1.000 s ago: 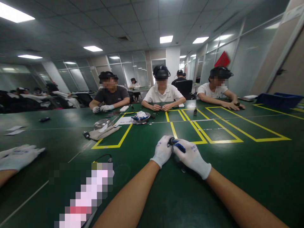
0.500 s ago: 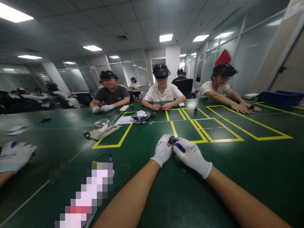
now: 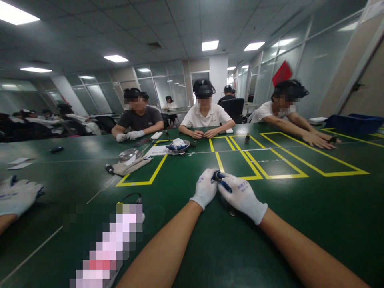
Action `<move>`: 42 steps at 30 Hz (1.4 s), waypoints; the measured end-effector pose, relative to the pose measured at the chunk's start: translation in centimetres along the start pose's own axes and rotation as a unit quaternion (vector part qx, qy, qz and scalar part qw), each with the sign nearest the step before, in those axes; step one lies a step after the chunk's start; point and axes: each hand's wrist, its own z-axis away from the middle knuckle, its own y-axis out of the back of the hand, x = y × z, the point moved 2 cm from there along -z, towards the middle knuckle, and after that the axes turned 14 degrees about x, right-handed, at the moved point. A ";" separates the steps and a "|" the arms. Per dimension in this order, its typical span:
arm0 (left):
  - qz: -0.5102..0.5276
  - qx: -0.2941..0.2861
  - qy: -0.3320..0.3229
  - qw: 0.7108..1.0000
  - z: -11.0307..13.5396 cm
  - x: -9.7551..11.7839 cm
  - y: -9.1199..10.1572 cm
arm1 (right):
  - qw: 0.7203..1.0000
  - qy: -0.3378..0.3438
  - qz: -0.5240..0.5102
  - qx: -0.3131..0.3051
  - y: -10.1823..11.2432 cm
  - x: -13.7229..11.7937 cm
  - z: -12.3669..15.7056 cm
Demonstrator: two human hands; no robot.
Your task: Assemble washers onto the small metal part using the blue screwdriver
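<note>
My left hand (image 3: 205, 189), in a white glove with dark blue palm coating, closes around a small dark cylindrical object (image 3: 218, 175) just above the green table (image 3: 168, 228). My right hand (image 3: 243, 194), gloved the same way, is pressed up against it with bent fingers, gripping its near side. The two hands meet at the object, and their fingers cover most of it, so its exact kind is hidden. Below my right hand lies a small round shiny piece (image 3: 232, 213), partly in shadow.
Yellow tape (image 3: 285, 176) marks rectangles on the table. Left of centre are a metal bowl (image 3: 131, 154), a beige cloth bundle (image 3: 132, 167) and a plate with gloves (image 3: 177, 145). A blurred long item (image 3: 111, 240) lies nearer. A co-worker's gloved hand (image 3: 19, 196) rests at left; people sit opposite.
My hands stay nearly still around the dark object. At the right, the person opposite has reached further right across the table. The co-worker's gloved hand at left has shifted slightly left.
</note>
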 end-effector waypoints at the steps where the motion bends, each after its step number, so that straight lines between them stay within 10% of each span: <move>1: -0.002 0.002 0.003 1.000 0.0 0.0 0.0 | 1.000 -0.004 -0.005 -0.001 0.0 -0.1 0.0; 42: -0.021 -0.004 -0.005 1.000 0.1 0.2 0.1 | 0.999 -0.019 -0.029 0.019 0.1 -0.4 -0.2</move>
